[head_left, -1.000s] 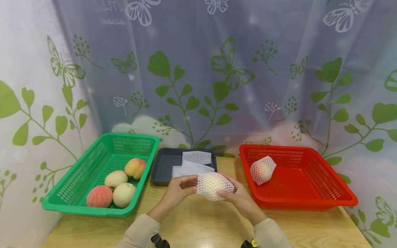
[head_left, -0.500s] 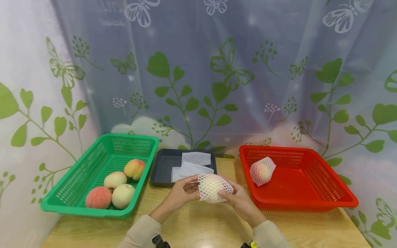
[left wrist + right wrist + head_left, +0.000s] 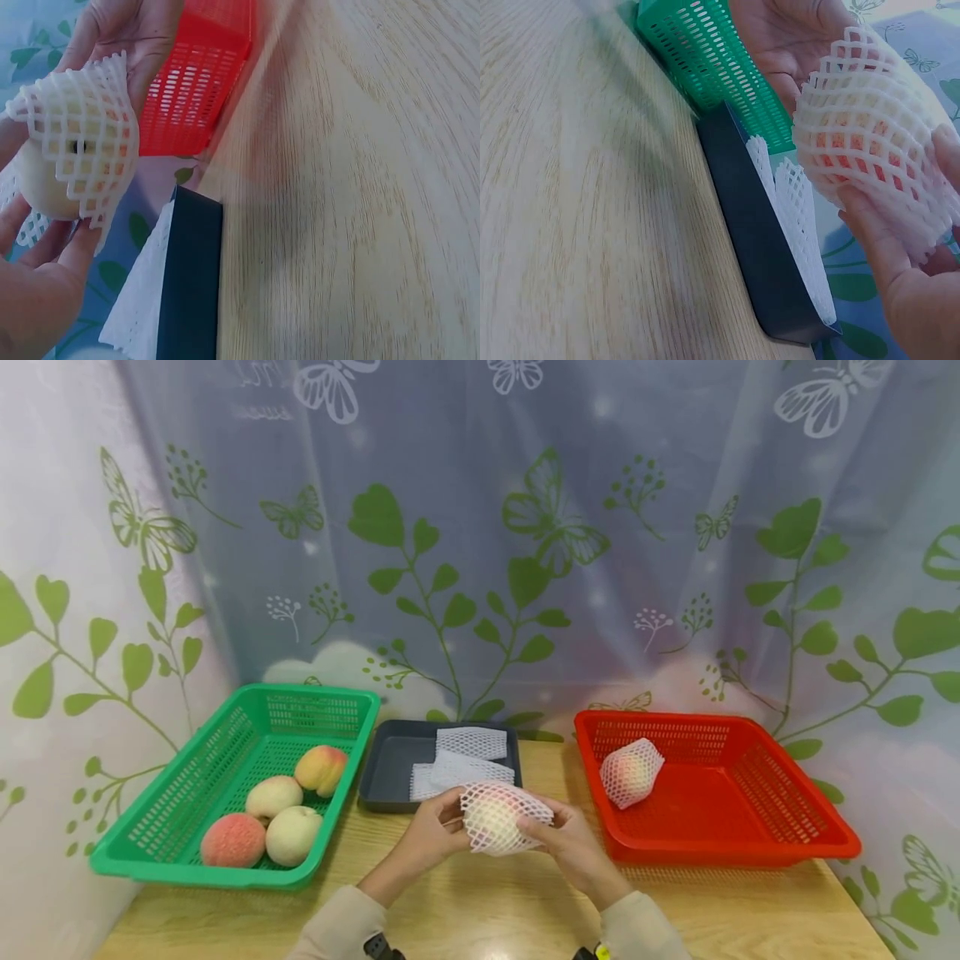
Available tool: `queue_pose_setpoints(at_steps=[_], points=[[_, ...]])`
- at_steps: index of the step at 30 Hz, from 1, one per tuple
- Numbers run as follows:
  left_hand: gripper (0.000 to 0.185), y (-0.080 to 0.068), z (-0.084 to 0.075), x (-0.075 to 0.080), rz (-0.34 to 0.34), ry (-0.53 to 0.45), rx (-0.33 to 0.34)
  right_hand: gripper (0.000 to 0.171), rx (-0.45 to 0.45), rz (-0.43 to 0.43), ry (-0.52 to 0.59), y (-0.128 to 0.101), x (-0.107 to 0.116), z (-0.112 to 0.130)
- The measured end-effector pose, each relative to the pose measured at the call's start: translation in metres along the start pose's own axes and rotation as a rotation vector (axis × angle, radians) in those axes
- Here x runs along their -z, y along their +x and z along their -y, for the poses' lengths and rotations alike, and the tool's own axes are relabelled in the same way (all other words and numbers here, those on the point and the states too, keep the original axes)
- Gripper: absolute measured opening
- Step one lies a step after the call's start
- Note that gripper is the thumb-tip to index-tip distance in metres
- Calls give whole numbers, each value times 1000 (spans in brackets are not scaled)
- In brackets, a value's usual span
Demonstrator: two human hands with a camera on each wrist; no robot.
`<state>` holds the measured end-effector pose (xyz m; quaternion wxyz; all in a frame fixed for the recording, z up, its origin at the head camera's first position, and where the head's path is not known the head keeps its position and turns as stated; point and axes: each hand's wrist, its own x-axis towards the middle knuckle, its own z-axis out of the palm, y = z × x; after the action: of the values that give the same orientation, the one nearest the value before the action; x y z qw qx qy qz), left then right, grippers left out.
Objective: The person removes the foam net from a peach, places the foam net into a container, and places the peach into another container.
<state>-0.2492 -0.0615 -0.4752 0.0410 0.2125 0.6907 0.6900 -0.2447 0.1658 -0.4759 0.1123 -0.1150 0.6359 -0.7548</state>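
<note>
Between my hands, above the table, is a pale peach with a reddish patch (image 3: 491, 823), inside a white foam net sleeve (image 3: 870, 142). My left hand (image 3: 435, 833) holds the left end, its fingers at the sleeve's rim. In the left wrist view, part of the bare peach (image 3: 46, 184) shows beside the mesh. My right hand (image 3: 576, 852) grips the netted peach from the right, thumb lying across the mesh. Flat foam nets (image 3: 471, 768) lie in a dark tray (image 3: 384, 781) just behind the hands.
A green basket (image 3: 120, 860) at left holds several fruits, among them a red peach (image 3: 233, 841) and a yellow-red one (image 3: 321, 768). At right, a red basket (image 3: 735, 852) holds one netted peach (image 3: 632, 773). A patterned curtain (image 3: 450, 527) hangs behind the wooden table (image 3: 480, 910).
The sleeve's left end has been drawn in around the peach and now opens wider there. Its reddish patch has come into view on top. Both hands have shifted slightly left in view.
</note>
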Motion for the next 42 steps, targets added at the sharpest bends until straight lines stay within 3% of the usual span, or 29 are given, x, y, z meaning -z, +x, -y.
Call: queue_pose_setpoints(at_steps=[7,15,19,25,31,42], points=[[51,-2,-2,7,32,10,-19,20,-1,-13,73,2,-3,0],[54,-4,-3,9,64,-22,-18,24,0,0,112,3,-8,1],[55,-5,-4,9,36,-30,-15,25,0,-18,115,3,-9,1],[61,-7,-7,12,-30,12,7,18,-21,-95,87,6,-12,4],[64,-8,-10,18,-38,46,-9,8,-51,-181,45,10,-13,6],[67,-11,-18,27,-63,38,-14,21,-72,-263,-25,15,-13,7]])
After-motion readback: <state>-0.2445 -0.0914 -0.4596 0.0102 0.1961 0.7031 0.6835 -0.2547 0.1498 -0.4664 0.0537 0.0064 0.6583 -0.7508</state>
